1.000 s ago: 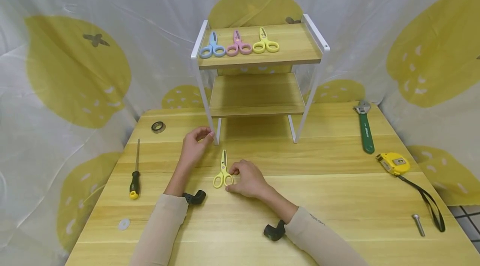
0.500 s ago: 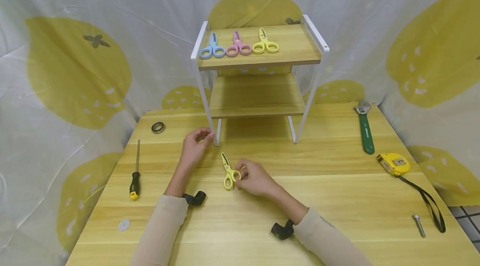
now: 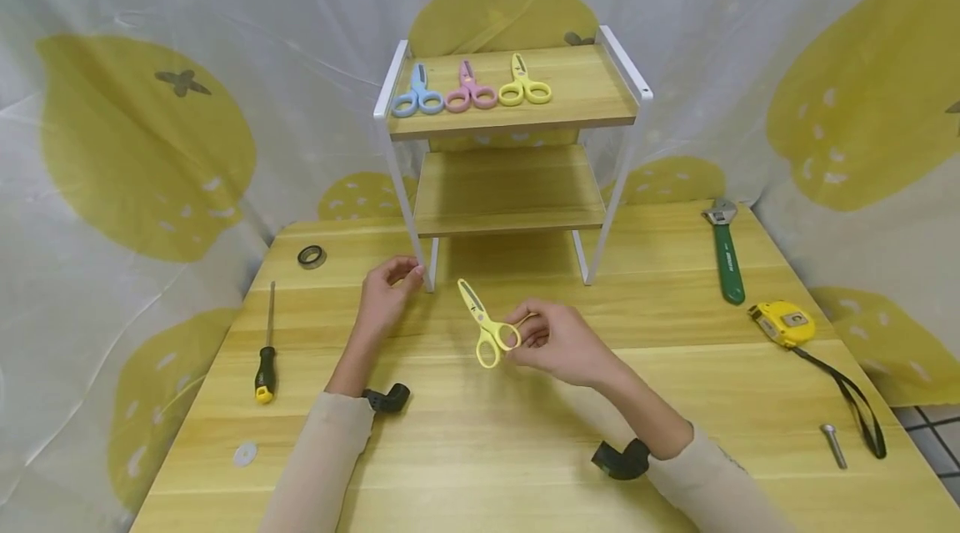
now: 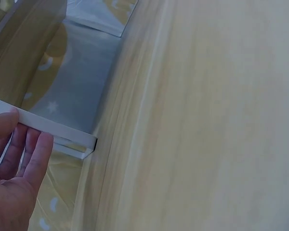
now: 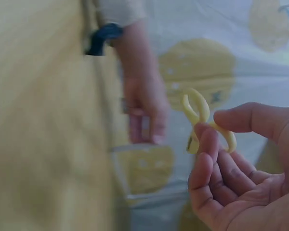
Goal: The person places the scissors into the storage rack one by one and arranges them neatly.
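Note:
Yellow scissors point(image 3: 481, 318) are held above the tabletop, blades pointing away and to the left. My right hand point(image 3: 558, 341) pinches one of their finger loops between thumb and fingers, as the right wrist view also shows. My left hand point(image 3: 384, 293) is at the foot of a two-tier shelf point(image 3: 510, 191), gripping its white front left leg point(image 4: 58, 129) with the thumb on one side and fingers on the other. On the top board lie blue scissors point(image 3: 418, 87), pink scissors point(image 3: 468, 86) and another yellow pair point(image 3: 520, 81), side by side.
Along the table's left side lie a dark ring point(image 3: 302, 258), a screwdriver point(image 3: 266, 370) and a white washer point(image 3: 245, 454). A green-handled adjustable wrench point(image 3: 727, 262), a yellow tape measure point(image 3: 791, 323) with a black strap and a bolt point(image 3: 834, 447) lie along the right.
My right hand has taken the yellow scissors by a loop, lifted them off the table and carried them to the right, tilting their blades leftward. My left hand has stayed at the leg.

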`<state>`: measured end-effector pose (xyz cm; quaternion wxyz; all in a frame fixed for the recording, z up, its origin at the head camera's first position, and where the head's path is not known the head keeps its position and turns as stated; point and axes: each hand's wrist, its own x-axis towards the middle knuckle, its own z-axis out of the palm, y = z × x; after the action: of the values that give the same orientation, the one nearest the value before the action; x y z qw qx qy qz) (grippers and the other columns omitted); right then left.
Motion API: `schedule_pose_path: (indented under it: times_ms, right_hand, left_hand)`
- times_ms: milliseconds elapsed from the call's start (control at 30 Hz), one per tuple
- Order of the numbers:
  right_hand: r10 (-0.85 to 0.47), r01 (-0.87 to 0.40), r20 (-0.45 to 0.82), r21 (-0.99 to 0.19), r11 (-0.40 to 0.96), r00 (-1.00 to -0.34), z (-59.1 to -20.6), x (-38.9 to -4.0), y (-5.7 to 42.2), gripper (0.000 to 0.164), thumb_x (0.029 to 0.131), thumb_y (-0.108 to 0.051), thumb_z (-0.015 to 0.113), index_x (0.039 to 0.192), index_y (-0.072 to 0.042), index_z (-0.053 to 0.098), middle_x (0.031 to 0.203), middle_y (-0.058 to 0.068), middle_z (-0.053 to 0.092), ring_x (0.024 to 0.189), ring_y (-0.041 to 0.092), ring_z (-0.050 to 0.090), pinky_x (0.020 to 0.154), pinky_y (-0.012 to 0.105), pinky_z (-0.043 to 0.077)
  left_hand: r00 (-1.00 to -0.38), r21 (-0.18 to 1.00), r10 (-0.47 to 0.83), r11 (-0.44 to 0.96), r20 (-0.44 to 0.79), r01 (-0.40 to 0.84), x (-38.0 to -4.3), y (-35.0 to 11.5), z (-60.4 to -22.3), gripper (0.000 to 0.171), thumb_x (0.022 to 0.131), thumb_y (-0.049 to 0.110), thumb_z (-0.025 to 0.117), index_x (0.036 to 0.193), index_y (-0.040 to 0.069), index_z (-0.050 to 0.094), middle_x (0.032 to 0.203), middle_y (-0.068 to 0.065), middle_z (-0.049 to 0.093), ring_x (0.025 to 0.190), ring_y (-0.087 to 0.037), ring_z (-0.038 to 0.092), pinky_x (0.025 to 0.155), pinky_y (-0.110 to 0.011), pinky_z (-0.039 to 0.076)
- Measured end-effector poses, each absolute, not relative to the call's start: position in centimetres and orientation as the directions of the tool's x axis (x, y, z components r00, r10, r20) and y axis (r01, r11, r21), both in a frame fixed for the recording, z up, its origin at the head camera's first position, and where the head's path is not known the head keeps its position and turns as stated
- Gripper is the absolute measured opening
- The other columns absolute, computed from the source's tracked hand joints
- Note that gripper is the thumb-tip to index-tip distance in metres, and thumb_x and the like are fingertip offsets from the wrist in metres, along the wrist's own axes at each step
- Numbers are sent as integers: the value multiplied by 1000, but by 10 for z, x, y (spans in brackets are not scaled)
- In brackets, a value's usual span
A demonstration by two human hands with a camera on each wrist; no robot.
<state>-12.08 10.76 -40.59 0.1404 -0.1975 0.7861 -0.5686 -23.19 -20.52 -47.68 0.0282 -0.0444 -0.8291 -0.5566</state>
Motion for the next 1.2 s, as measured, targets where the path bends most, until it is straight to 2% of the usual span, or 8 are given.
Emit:
schedule_pose_path:
  times_ms: [133,300,433,600,667,833,1000,1200]
  right_hand:
    - [-448,-225,94,-942,248,-889,-364,-115,133,36,86,-5,80,119,-3,66,98,14,77,86,22,72,79,33,58]
    - [-355,-309,211,-919,246,-911,-314,-113,162,37,87,-1,79,120,-3,64,98,9,75,89,20,73,83,29,58]
    - [-278,-372,303,-897,239,-911,-278,-123,178,35,88,2,77,121,0,64,95,7,75,88,17,74,83,25,59]
    - [-161,-377,352,-911,165,-922,-241,-145,192,32,88,4,75,119,-4,68,87,2,77,82,15,73,78,21,58]
    - [-116,-371,356,-913,168,-927,-227,-156,198,33,88,1,77,120,-5,68,87,0,78,82,15,72,78,20,56]
    - [-17,-311,321,-898,311,-947,-201,-185,211,39,89,-12,81,125,-10,67,90,-4,78,92,14,69,83,23,45]
    - [42,-202,243,-880,431,-969,-190,-216,213,41,90,-23,79,128,-15,65,90,-9,76,96,11,59,81,30,35]
    - [36,-148,194,-845,513,-980,-183,-245,206,42,92,-27,76,129,-13,63,91,-13,72,92,11,54,78,32,37]
  left_hand:
    - [-995,922,33,375,93,99,-232,-205,-475,35,100,42,68,117,12,69,120,-9,72,127,-28,63,110,-53,46]
    - [-995,925,29,368,92,97,-232,-204,-475,34,100,42,68,118,12,69,120,-8,72,125,-27,63,108,-51,48]
    - [-995,928,13,362,96,94,-232,-204,-475,33,99,41,69,117,13,69,118,-6,72,123,-24,64,104,-49,51]
    - [-994,923,8,371,110,105,-232,-203,-477,33,99,41,70,116,13,70,116,-7,73,119,-23,65,102,-48,52]
    - [-994,923,13,371,105,102,-227,-199,-469,31,101,36,68,117,9,70,117,-11,73,119,-26,65,101,-48,52]
    - [-997,926,22,371,69,72,-218,-193,-449,29,103,21,65,122,-1,67,123,-23,71,121,-34,64,105,-50,50]
    - [-998,933,3,356,66,62,-228,-201,-471,32,102,28,67,122,3,68,124,-18,71,123,-31,63,108,-51,48]
    - [-996,929,3,359,91,86,-231,-204,-478,38,99,42,69,119,10,69,121,-11,72,120,-26,64,108,-50,48]
